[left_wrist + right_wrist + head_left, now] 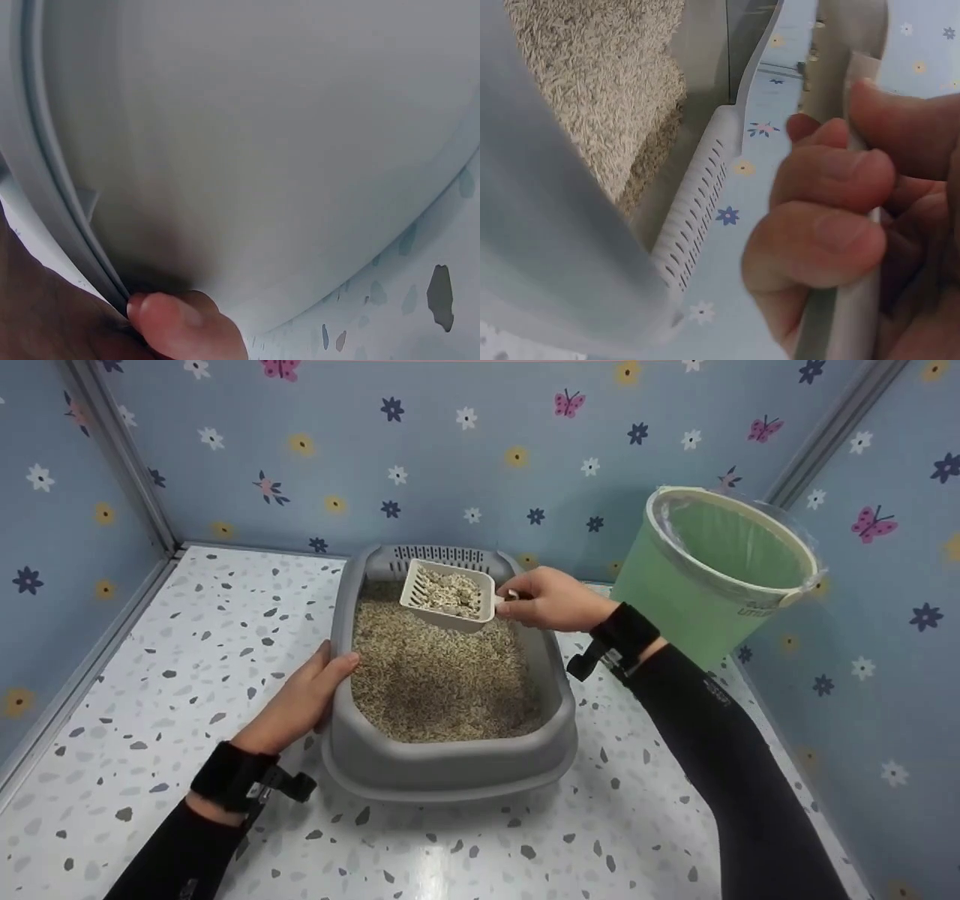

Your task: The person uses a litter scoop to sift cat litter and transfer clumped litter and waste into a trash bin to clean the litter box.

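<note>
A slotted cream litter scoop (486,611), with pellets and some clumps in it, is held level above the far part of the grey litter box (450,771). My right hand (553,598) grips its handle; in the right wrist view the fingers (832,172) wrap round that handle. My left hand (304,690) holds the box's left rim, thumb on top and the other fingers outside. A fingertip (180,322) shows against the outer wall in the left wrist view. Pale brown litter (442,682) covers the box floor, with darker patches near the front.
A green bin (667,577) lined with a clear plastic bag stands to the right, by the back wall. Blue flowered panels (465,450) enclose the back and both sides. The box stands on a white speckled surface (187,660).
</note>
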Available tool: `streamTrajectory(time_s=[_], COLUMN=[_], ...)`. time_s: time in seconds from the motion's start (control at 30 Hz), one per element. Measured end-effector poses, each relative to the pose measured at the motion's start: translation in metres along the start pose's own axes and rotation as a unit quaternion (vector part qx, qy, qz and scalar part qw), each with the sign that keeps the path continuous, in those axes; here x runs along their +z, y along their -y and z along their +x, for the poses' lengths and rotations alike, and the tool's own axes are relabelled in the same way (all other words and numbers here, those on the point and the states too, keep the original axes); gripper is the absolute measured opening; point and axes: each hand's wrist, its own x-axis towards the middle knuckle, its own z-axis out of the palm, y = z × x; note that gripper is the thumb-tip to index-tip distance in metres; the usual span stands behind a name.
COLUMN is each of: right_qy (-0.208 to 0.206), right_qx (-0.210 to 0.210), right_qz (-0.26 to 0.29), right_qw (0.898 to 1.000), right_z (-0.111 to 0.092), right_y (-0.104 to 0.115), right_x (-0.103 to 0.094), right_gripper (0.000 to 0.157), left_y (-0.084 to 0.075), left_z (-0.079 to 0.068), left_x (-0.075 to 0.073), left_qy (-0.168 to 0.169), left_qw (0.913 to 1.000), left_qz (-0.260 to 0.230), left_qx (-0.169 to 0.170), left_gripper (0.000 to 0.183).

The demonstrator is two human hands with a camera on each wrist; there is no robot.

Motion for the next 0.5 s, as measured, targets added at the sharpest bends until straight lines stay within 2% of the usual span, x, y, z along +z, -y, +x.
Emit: streamTrajectory(time_s=[0.13,0.27,0.5], right_qy=[-0.032,-0.059,-0.087], right_qx=[-0.038,-0.079,-0.119], right_qz=[0.088,0.156,0.21], right_qw=[0.995,0.983,0.966], right_z=[0.0,0.001,0.001], right_y=[-0.005,-0.007,-0.007], right_x=[0.008,0.013,0.017], right_gripper=[0.023,0.021,0.025], left_y=[0.0,0.001,0.0], left_z=[-0.001,0.0,0.0], left_x=[0.0,0.0,0.0], left_qy=[0.0,-0.004,-0.001], left_qw=[1.0,0.9998,0.9998], left_qz=[0.006,0.016,0.016], left_qx=[-0.006,-0.009,-0.006], left_gripper=[0.087,0.088,0.082])
